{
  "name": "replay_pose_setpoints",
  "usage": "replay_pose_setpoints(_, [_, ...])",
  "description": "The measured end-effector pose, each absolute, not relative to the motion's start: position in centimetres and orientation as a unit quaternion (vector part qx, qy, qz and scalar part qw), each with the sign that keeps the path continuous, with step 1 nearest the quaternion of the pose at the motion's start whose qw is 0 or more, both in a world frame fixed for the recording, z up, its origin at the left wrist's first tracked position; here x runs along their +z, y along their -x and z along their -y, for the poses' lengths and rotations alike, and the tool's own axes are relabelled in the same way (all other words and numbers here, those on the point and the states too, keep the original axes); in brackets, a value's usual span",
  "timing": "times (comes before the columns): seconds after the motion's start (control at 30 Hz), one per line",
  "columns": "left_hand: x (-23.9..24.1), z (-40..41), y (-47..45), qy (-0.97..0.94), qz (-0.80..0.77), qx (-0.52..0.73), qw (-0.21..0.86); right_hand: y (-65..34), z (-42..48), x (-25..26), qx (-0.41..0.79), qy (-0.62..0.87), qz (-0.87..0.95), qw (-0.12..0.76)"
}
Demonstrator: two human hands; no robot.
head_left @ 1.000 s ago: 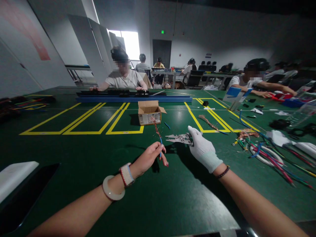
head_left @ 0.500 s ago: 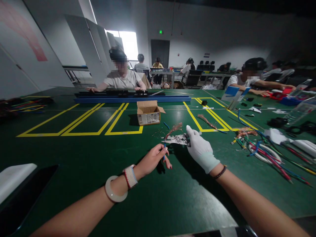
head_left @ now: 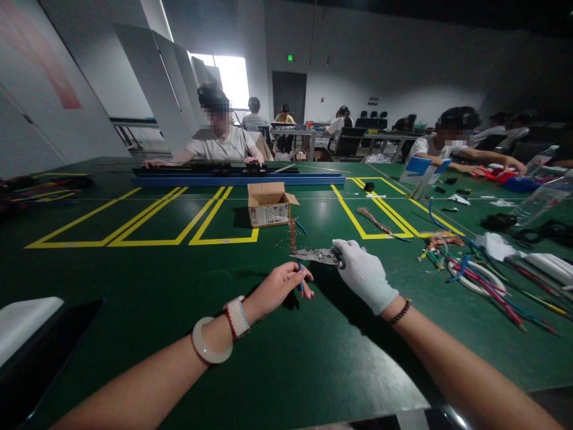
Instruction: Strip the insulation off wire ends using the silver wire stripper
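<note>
Left hand, bare: thumb and fingers pinching a blue wire, nearer the wearer than the cardboard box and slightly to its right. Frayed copper strands rise from the wire's upper end toward the box's near right corner.

Right hand, white-gloved: fingers wrapped about the handle end of a metal wire stripper, on the near right side of the box. The tool's nose points left and meets the wire below the strands; whether its jaws bite cannot be told.

Worn: a woven watch band and pale bangle on the left arm; a dark beaded bracelet on the right.

Cardboard box: open-topped, flaps up, printed front, standing on a green table.

Blue offcut: just off the box's near right corner.

Twisted copper bundle: right of the box, lying across yellow tape.

Copper heap and red wires: farther right of the box, among mixed wires.

Blue rail: just beyond the box.

Co-worker: seated beyond the box, to its left, hands at the dark strips behind the rail.
</note>
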State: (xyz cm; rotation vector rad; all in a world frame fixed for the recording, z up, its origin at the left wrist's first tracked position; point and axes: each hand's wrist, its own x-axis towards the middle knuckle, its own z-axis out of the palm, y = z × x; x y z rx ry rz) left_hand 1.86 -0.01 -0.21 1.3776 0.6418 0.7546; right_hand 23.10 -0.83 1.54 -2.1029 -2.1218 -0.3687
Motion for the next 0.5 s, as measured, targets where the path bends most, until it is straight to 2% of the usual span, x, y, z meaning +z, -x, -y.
replay_pose_setpoints(0.5, [0.9, 0.8, -2.3, -0.516, -0.292, 0.312, 0.743, -23.3, 0.3, 0.9, -0.126, 0.689, 0.707, 0.101])
